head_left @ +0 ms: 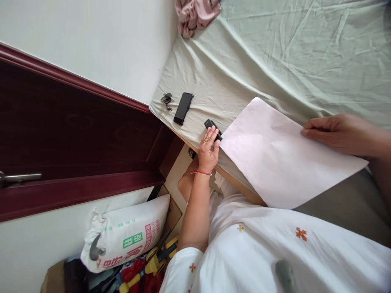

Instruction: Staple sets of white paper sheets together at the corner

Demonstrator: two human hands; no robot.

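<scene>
Smooth white paper sheet (275,158), flat under hands, wrinkled green bedsheet (275,53)

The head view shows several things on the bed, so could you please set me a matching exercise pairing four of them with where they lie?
Things:
1. white paper sheet
2. small black object
3. keys
4. pink cloth

Places:
A. at the bed's far corner by the wall
B. under the left hand's fingertips
C. beside the black phone
D. under the right hand, overhanging the bed edge

Pairs: 1-D, 2-B, 3-C, 4-A
</scene>
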